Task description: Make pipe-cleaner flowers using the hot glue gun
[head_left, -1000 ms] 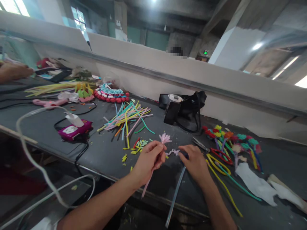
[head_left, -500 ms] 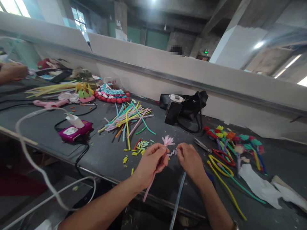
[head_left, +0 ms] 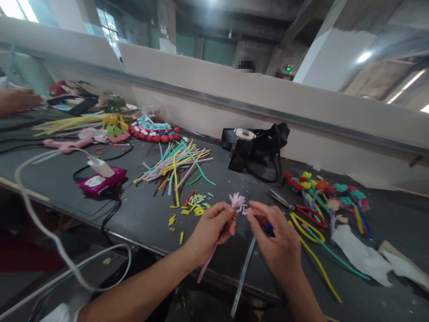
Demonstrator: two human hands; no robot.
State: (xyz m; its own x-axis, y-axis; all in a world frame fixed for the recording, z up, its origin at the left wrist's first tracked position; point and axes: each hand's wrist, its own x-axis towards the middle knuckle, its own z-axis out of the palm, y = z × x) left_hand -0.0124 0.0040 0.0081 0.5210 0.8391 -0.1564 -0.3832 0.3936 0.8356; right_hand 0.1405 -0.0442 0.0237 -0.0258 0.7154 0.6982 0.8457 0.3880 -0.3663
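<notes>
My left hand (head_left: 217, 228) pinches a light pink flower (head_left: 237, 200) made of fuzzy craft stem; its pink stem (head_left: 206, 264) hangs below the palm. Close to the flower's right side is my right hand (head_left: 278, 237), thumb and forefinger apart with nothing visible between them. Pale pink clippings (head_left: 244, 211) lie by its fingertips. Beneath this hand a blue object (head_left: 268, 229) is mostly covered, so its kind is unclear. A clear, stick-like length (head_left: 246, 270) runs from below the right hand past the table's front edge.
Coloured craft stems (head_left: 181, 162) are heaped beyond green and yellow clippings (head_left: 196, 205). Red-handled scissors (head_left: 310, 215), fuzzy flowers (head_left: 321, 185) and a white cloth-like piece (head_left: 358, 257) lie right. A phone (head_left: 238, 154) leans before a black bag (head_left: 271, 145). Left are a purple power strip (head_left: 102, 182) and another person's hand (head_left: 20, 100).
My right hand's thumb and forefinger have spread apart, and the hand has turned, showing its thumb side. The left hand still holds the pink flower, raised little. The view has shifted slightly.
</notes>
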